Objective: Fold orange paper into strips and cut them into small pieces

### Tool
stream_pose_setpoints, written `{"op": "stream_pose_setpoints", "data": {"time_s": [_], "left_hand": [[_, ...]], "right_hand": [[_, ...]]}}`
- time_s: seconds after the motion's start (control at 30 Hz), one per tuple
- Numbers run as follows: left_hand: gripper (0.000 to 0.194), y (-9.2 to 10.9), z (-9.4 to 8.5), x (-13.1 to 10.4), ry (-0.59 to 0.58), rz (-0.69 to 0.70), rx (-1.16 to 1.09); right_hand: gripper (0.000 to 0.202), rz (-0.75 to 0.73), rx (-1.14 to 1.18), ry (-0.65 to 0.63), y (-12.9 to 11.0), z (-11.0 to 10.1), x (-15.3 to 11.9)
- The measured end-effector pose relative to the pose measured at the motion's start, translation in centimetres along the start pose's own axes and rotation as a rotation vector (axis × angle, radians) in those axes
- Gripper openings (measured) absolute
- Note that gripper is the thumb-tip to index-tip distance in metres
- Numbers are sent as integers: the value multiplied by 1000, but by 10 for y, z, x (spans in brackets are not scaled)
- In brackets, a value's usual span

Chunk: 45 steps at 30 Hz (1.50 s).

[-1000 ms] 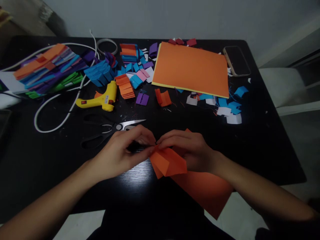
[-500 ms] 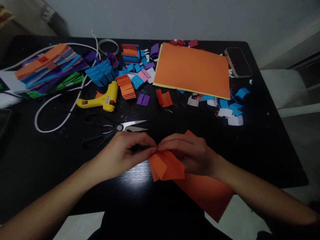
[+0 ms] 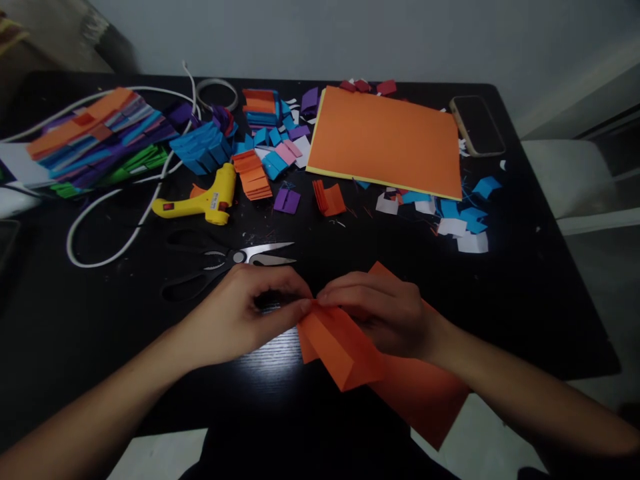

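Between my hands is a folded piece of orange paper point(image 3: 340, 347), its loose end angled down and to the right. My left hand point(image 3: 255, 307) pinches its upper edge between thumb and fingers. Fingertips of my right hand point(image 3: 385, 310) press the same edge just beside, and its thumb is hidden behind the paper. Under my right hand and forearm lies a larger orange sheet point(image 3: 425, 393), reaching past the table's front edge. Open scissors point(image 3: 240, 257) with black handles rest just beyond my left hand.
A yellow glue gun point(image 3: 215, 200) and white cable point(image 3: 75, 233) lie left. Folded paper bundles point(image 3: 105, 140) and a tape roll point(image 3: 217, 93) sit behind. An orange sheet stack point(image 3: 385, 143), paper scraps point(image 3: 460, 223) and a phone point(image 3: 477, 127) occupy the back right of the black table point(image 3: 525, 300).
The loose end of the folded orange paper has swung lower and opened into a longer flap. Both hands stay in nearly the same place, still gripping its upper edge.
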<state>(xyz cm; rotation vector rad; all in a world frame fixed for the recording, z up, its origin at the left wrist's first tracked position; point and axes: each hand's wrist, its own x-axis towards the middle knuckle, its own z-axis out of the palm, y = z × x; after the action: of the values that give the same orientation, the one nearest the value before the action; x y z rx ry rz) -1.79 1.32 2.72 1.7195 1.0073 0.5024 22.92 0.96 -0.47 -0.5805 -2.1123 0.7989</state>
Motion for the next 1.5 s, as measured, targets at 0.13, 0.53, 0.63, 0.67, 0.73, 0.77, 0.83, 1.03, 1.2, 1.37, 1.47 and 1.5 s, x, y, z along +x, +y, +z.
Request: {"op": "stream_pose_setpoints", "data": {"time_s": [0.13,0.53,0.63,0.67,0.73,0.77,0.83,1.03,1.2,1.37,1.47,1.5], "left_hand": [[10,-2,2,0,11,15,6],[9,-4,2,-4,60,165,141],[9,-4,3,-4,45,151,130],[8,-4,3,-3,43,152,131],[6,-4,3,-3,39,159,141],[6,-4,3,-3,39,163,145],[5,-4,3,-2,49,170,149],[6,-3,5,-3,86,191,146],[6,-4,6,-2,86,188,167],[8,-4,7,-2,65,166,186],[8,-5,9,-2,43,170,196],[8,-5,10,-2,36,172,199]], "right_hand": [[22,28,21,2,-1,0,-1],[23,82,78,2,-2,-2,-1],[28,59,70,9,-2,-1,-1],[28,55,62,15,-2,0,-1],[26,51,45,20,-2,1,-1],[24,50,42,22,-2,1,-1],[21,51,38,21,-3,1,0],[26,45,16,-16,-3,-2,0],[19,-26,-48,-61,-2,0,1],[21,-113,-324,-231,-2,2,3],[27,-158,-395,-232,-1,2,3],[28,-163,-401,-235,-1,2,3]]}}
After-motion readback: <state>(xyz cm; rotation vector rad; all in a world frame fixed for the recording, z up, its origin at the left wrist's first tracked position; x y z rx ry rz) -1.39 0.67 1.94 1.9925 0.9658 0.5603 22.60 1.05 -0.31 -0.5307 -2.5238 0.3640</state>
